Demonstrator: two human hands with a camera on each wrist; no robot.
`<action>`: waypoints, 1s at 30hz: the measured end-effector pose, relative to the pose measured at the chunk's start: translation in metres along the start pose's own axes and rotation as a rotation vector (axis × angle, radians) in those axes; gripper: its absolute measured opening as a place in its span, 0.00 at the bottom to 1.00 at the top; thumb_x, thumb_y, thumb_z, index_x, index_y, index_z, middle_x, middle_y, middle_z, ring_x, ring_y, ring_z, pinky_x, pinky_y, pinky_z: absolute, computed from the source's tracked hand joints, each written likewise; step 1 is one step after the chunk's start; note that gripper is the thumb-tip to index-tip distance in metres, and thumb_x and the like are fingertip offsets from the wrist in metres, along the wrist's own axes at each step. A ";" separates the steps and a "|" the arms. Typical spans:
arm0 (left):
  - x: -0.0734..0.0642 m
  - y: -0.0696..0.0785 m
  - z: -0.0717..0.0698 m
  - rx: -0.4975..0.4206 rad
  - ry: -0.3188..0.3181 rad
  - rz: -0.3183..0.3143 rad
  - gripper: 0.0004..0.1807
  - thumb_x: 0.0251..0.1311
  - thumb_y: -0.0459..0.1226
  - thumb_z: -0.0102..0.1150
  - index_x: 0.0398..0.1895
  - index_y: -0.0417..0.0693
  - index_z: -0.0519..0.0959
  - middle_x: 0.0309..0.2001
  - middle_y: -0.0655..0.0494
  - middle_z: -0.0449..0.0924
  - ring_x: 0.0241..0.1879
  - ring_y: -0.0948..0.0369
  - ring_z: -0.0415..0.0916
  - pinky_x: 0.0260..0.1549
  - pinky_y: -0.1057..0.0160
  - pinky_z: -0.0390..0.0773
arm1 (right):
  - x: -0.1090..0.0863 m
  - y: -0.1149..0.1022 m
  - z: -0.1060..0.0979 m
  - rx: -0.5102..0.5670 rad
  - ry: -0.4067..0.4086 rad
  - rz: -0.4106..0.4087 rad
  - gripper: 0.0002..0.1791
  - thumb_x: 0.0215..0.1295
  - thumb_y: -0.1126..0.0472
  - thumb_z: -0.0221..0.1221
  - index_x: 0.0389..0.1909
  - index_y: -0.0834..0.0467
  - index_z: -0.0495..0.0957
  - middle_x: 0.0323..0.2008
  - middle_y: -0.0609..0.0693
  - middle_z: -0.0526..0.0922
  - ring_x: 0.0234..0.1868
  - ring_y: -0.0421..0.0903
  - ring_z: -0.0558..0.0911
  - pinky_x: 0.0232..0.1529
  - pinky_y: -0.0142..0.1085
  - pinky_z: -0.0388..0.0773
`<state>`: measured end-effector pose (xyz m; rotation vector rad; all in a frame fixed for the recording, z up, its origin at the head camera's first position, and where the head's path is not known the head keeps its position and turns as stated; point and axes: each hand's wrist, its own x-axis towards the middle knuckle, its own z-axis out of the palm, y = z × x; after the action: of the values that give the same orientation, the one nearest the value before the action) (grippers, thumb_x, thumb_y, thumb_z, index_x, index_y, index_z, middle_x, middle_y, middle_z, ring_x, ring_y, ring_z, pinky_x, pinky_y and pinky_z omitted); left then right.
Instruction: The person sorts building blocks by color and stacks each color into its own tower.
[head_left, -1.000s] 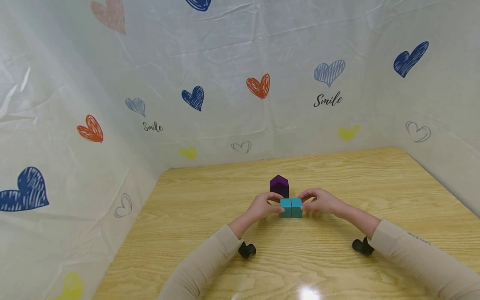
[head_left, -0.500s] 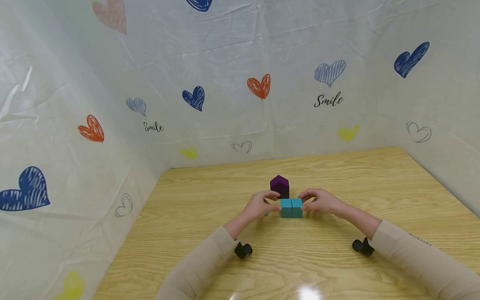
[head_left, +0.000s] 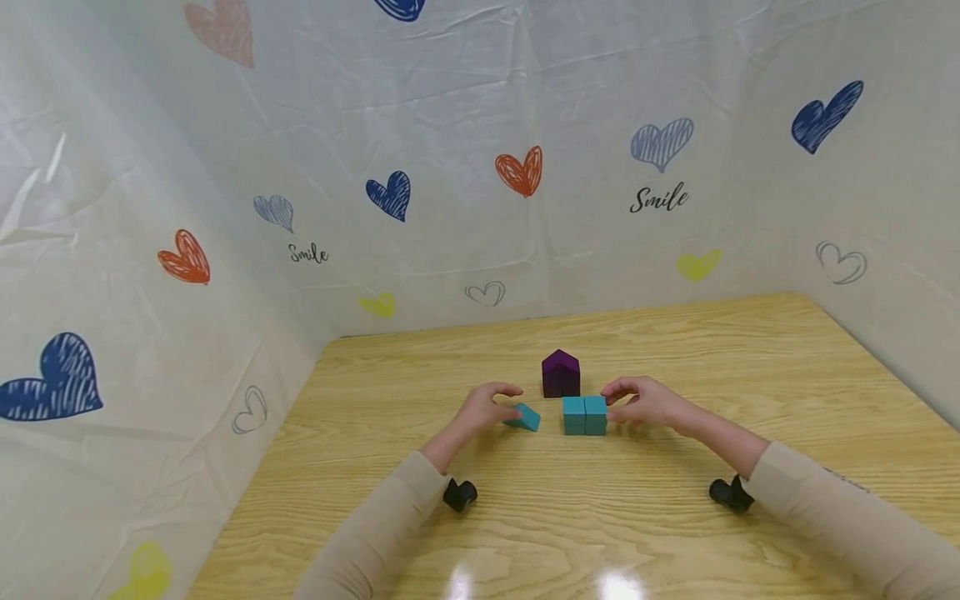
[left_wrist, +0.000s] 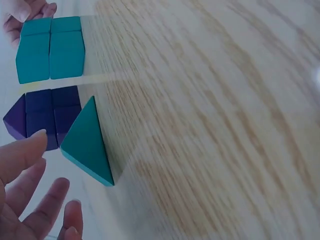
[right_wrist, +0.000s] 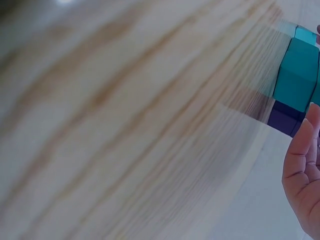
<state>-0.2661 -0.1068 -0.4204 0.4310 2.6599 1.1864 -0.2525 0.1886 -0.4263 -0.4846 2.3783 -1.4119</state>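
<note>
Bright, even overhead light; two white glare spots on counter (head_left: 675, 533) near edge. Head view sharp, wide-angle bending at edges. Wrist views streaked, blurred.

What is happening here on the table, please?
A person is arranging wooden blocks on a wooden table. The right hand touches the right side of a pair of teal cubes. The left hand is by a teal triangular block. A purple house-shaped block stands behind the cubes.
</note>
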 end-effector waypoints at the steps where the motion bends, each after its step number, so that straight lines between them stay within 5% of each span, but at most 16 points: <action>1: 0.000 -0.001 0.000 0.001 -0.010 -0.004 0.20 0.52 0.33 0.64 0.50 0.42 0.77 0.52 0.45 0.74 0.55 0.48 0.68 0.51 0.52 0.70 | 0.000 0.000 0.000 0.001 0.000 -0.001 0.25 0.57 0.59 0.63 0.50 0.69 0.71 0.45 0.60 0.75 0.34 0.46 0.76 0.33 0.41 0.76; 6: 0.002 -0.004 0.000 -0.005 -0.041 -0.051 0.23 0.49 0.30 0.66 0.52 0.43 0.77 0.53 0.44 0.73 0.60 0.46 0.63 0.58 0.47 0.62 | 0.000 0.000 -0.001 0.013 0.000 0.006 0.25 0.56 0.59 0.63 0.51 0.69 0.70 0.45 0.60 0.75 0.33 0.46 0.75 0.32 0.40 0.76; 14: 0.007 -0.010 0.005 -0.026 -0.079 -0.081 0.21 0.48 0.30 0.66 0.50 0.43 0.78 0.51 0.47 0.76 0.57 0.50 0.66 0.58 0.52 0.64 | -0.001 -0.001 0.000 0.035 -0.007 0.013 0.25 0.56 0.59 0.63 0.50 0.70 0.70 0.44 0.59 0.75 0.33 0.46 0.76 0.31 0.38 0.75; 30: 0.012 -0.019 0.006 -0.003 -0.065 -0.054 0.19 0.48 0.32 0.67 0.46 0.40 0.78 0.47 0.47 0.77 0.50 0.52 0.71 0.53 0.54 0.68 | -0.003 -0.003 0.001 0.033 -0.007 0.014 0.25 0.57 0.59 0.63 0.50 0.69 0.70 0.45 0.59 0.75 0.34 0.47 0.75 0.31 0.38 0.74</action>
<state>-0.2795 -0.1105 -0.4390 0.3881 2.5968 1.1413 -0.2492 0.1875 -0.4243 -0.4628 2.3450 -1.4388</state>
